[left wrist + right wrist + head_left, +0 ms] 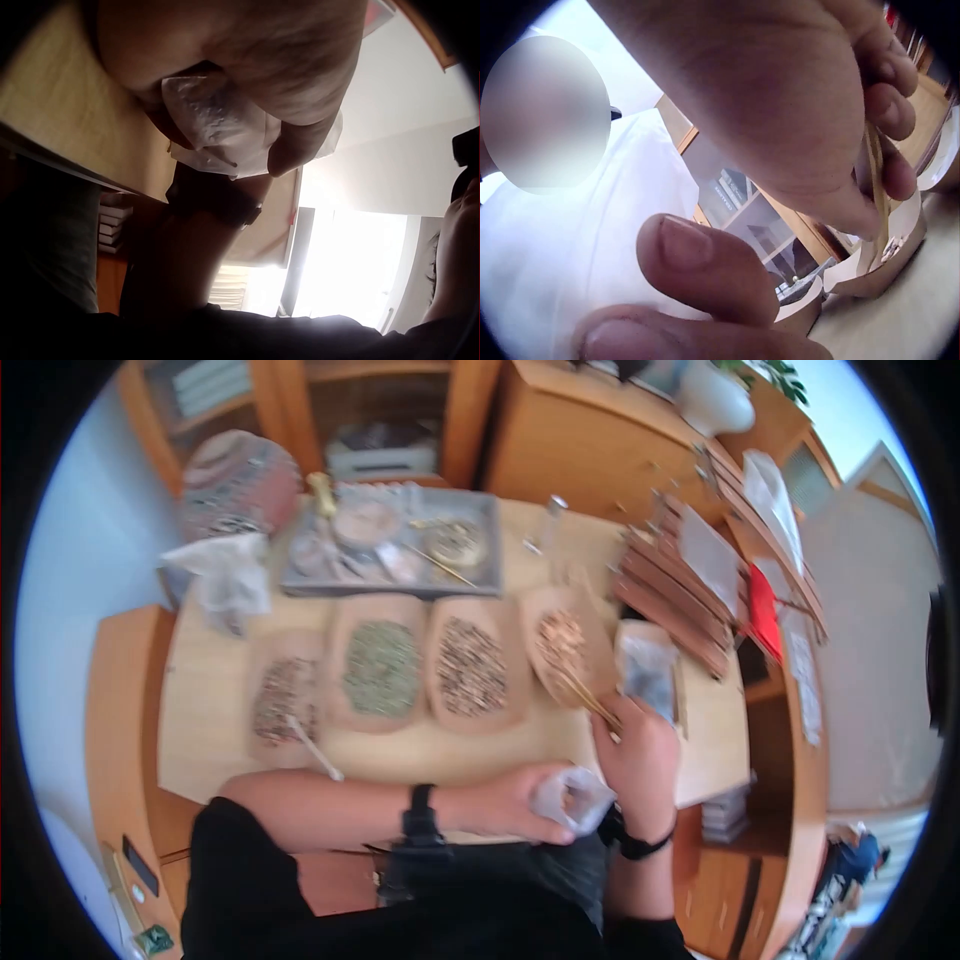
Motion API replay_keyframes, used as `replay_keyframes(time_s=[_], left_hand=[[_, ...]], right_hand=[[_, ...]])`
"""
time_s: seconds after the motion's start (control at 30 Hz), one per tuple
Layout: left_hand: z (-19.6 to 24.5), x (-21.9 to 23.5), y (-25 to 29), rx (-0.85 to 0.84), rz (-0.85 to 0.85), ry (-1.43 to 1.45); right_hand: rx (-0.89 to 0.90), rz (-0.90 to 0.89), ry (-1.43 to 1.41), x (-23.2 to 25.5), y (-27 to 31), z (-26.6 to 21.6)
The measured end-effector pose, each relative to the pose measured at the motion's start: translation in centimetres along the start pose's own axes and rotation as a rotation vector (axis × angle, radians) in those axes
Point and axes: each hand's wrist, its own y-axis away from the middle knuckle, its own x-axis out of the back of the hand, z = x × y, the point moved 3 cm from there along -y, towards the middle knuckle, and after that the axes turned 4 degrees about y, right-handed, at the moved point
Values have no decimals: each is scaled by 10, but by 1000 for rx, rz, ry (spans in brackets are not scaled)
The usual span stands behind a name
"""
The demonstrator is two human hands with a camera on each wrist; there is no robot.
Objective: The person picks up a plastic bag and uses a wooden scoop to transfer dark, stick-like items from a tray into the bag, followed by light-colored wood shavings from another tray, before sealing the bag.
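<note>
My left hand grips a translucent plastic bag, its mouth facing up and a little brownish content showing inside. In the left wrist view, fingers curl round the crinkled bag. My right hand pinches slim golden tongs, which reach down into the rightmost brown paper tray of orange-tan dried pieces. From the right wrist, the tongs run between thumb and fingertips toward that tray.
Beside it stand trays of dark-and-cream pieces, green dried leaves and a reddish-brown mix with a white spoon. Behind is a grey tray of small items. A plastic-lined box and brown slats lie right.
</note>
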Motion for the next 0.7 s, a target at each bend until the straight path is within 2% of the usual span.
replay_keyframes(time_s=[0.17, 0.27, 0.3, 0.37, 0.4, 0.47, 0.5, 0.57, 0.6, 0.63, 0.7], left_hand=[[5, 5, -1, 16, 36, -166], [5, -1, 4, 25, 61, -188], [9, -1, 2, 20, 75, -203], [8, -3, 2, 53, 54, -113], [10, -2, 1, 15, 60, -135], [13, 3, -3, -28, 48, -139], [11, 6, -4, 2, 47, -97], [3, 2, -1, 24, 50, -15], [8, 2, -3, 10, 93, -4], [13, 3, -4, -2, 134, 2], [16, 2, -2, 8, 140, 25]], right_hand=[[16, -23, -4, 6, -5, -5], [65, 21, -60, 2, -2, 8], [27, 8, -50, 2, -1, 13], [-49, 18, -248, 4, 4, 27], [-84, 14, -226, 3, 9, 34], [-198, 65, -511, 2, 16, 48], [-211, 52, -488, 7, 18, 52], [-315, 23, -794, 17, 25, 57], [-343, 33, -809, 28, 28, 55], [-340, 34, -792, 36, 31, 60], [-50, -6, -801, 52, 41, 65]])
